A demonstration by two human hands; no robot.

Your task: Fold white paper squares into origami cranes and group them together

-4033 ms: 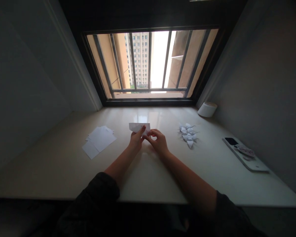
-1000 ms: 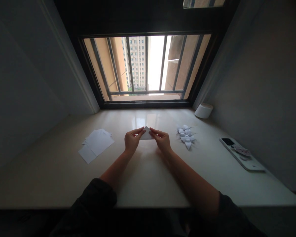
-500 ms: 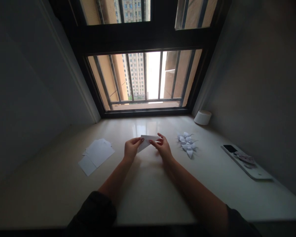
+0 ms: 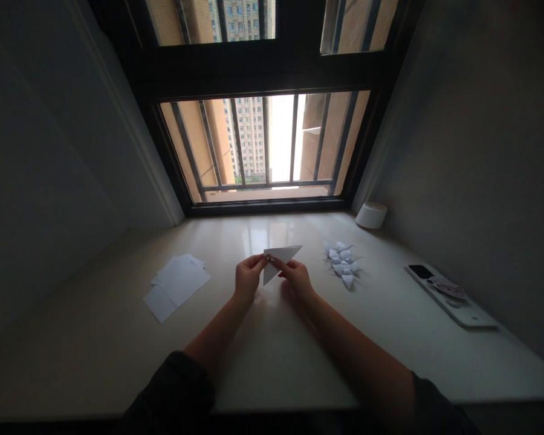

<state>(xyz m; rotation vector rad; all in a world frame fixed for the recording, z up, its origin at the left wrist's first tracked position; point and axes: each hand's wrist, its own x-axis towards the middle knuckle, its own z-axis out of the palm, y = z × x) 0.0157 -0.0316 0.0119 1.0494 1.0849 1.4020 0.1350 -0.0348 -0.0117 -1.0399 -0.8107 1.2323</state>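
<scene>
Between my two hands a white sheet of paper (image 4: 284, 253), folded into a triangle, is held above the sill. My left hand (image 4: 248, 278) pinches its left edge with thumb and fingers. From the other side my right hand (image 4: 299, 279) grips it, the thumb lying on the paper's face close to the left thumb. One pointed corner sticks out to the upper right, another points down. To the left lies a loose pile of white paper sheets (image 4: 184, 283). On the right sits a cluster of small folded paper pieces (image 4: 343, 261) with thin pointed ends.
The pale windowsill (image 4: 272, 362) runs up to a dark-framed window (image 4: 263, 208) with bars outside. A small white round-topped object (image 4: 372, 215) stands in the right corner. A white phone (image 4: 469, 315) lies by the right wall.
The folded paper has turned, so its point now shows at the upper right. My right fingers have closed in, and the thumbs have come together on the paper.
</scene>
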